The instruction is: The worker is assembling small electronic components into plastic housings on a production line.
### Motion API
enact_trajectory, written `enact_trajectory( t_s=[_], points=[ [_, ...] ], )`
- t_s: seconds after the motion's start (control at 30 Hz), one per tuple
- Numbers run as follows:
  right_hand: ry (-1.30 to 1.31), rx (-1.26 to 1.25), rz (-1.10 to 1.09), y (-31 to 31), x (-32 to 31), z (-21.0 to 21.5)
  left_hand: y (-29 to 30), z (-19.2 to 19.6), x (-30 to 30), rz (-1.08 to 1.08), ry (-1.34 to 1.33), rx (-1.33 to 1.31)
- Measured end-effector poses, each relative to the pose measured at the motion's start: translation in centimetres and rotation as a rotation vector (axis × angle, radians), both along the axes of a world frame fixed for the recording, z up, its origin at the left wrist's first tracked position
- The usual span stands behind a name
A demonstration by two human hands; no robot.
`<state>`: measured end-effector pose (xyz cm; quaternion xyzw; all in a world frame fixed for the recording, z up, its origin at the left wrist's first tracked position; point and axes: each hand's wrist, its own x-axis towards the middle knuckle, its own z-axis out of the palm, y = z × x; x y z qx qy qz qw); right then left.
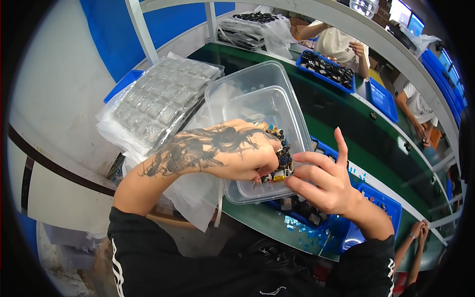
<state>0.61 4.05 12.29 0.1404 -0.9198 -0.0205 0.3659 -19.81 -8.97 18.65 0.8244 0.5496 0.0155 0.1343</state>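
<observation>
Your green-topped work line point(366, 143) runs diagonally away under everything, and a stack of clear plastic blister trays point(161, 96) leans at your left. In front of you is a clear plastic tub point(264, 101), its long side running roughly away from you, with a blue bin point(352, 236) nearer your right forearm. Your left hand point(242, 148) reaches across the tub from the left, back of the hand up, fingers curled down into the contents; whether they are closed on a piece you cannot tell from here, since the hand hides the tips. Your right hand point(324, 183) comes in from the right, thumb and fingers parted, one finger raised well off the others, and nothing shows in its grip. The heap of small electronic parts point(283, 153) lies in the tub between your hands: to the right of the left fingers, left of the right fingertips. Its visible strip runs from the far side toward you. The left hand is nearer, overlapping the heap. At the near end, a small yellow-wrapped piece point(279, 177) sits just beside your right fingertips.
</observation>
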Motion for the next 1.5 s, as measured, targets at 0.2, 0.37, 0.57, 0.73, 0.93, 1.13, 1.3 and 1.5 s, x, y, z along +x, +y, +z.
enact_trajectory(
  t_s=[0.2, 0.37, 0.57, 0.73, 0.93, 1.13, 1.3, 1.5],
  points=[
    [-0.031, -0.002, -0.002, 0.0, 0.2, 1.5, -0.7, 0.2, -2.6, 0.014, -0.467, 0.213],
    [-0.009, -0.116, 0.021, 1.4, -0.7, 5.0, -3.5, 0.3, -3.5, 0.427, -1.225, 0.765],
    [0.301, -0.163, 0.089, 3.3, -6.8, 15.3, -6.8, -0.2, -3.9, 0.482, -1.728, 0.997],
    [0.390, -0.117, -0.030, 7.7, -12.3, 23.1, -3.4, -1.2, -3.2, 0.585, -1.862, 0.718],
    [0.467, 0.056, -0.250, 14.1, -18.7, 21.1, 1.1, -3.7, -1.7, 0.671, -2.050, 0.595],
    [-0.096, -0.463, -0.062, 3.1, -11.2, 8.2, 2.3, -7.0, 0.9, 0.663, -2.138, 0.558],
    [-0.177, -0.549, -0.053, 4.8, -4.4, 4.2, 5.3, -8.6, 3.8, 0.556, -2.151, 0.105],
    [0.376, -0.170, -0.247, 8.3, 1.9, 12.7, 5.7, -11.0, 5.6, 0.591, -2.307, -0.018]
  ],
)
